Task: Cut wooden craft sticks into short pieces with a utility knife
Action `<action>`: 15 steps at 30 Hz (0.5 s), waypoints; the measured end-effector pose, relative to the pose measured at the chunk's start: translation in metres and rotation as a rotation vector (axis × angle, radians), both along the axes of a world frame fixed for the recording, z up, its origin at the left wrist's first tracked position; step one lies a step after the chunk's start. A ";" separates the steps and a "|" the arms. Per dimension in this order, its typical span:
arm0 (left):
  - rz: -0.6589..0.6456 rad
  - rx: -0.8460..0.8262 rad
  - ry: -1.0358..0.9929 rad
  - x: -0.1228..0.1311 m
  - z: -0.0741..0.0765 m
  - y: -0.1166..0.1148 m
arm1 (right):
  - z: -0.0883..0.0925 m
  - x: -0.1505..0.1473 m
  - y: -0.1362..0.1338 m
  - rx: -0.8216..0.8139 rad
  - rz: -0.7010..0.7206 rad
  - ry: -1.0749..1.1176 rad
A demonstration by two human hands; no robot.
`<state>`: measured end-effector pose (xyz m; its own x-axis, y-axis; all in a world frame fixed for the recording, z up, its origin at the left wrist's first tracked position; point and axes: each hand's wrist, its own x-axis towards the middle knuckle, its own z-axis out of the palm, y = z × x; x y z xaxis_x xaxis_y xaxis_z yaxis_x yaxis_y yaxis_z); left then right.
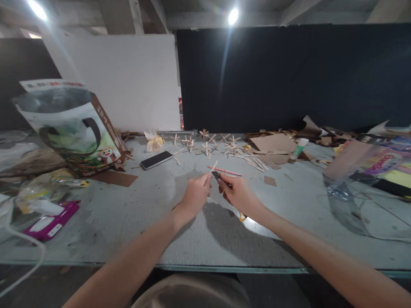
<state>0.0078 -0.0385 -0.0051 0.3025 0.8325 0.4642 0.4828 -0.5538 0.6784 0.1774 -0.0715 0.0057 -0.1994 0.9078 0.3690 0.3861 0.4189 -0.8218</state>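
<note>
My left hand (197, 191) is closed, pinching a thin pale wooden craft stick (214, 165) that points up and away. My right hand (236, 192) is closed around a small dark tool (216, 174), its tip close to the stick; the fingers hide the rest, so I cannot tell its kind. Just beyond both hands a red-and-white pencil-like stick (229, 172) lies on the table. Farther back are several craft sticks crossed into star shapes (207, 149), with loose sticks (255, 162) to their right. A yellow loop (242, 217) shows beneath my right wrist.
A phone (156, 160) lies left of the sticks, near a large printed bag (73, 132). A purple device (53, 222) with a white cable is at left. Cardboard pieces (272, 145), a glue stick (299, 148) and a clear plastic container (346, 205) are at right.
</note>
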 end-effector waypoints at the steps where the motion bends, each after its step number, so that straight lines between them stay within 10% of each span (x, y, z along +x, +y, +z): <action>1: 0.003 -0.014 -0.005 0.000 0.000 0.000 | 0.000 0.000 0.000 0.002 0.003 0.000; 15: 0.044 0.002 0.018 0.003 0.001 -0.003 | 0.000 -0.005 -0.002 -0.054 0.012 0.036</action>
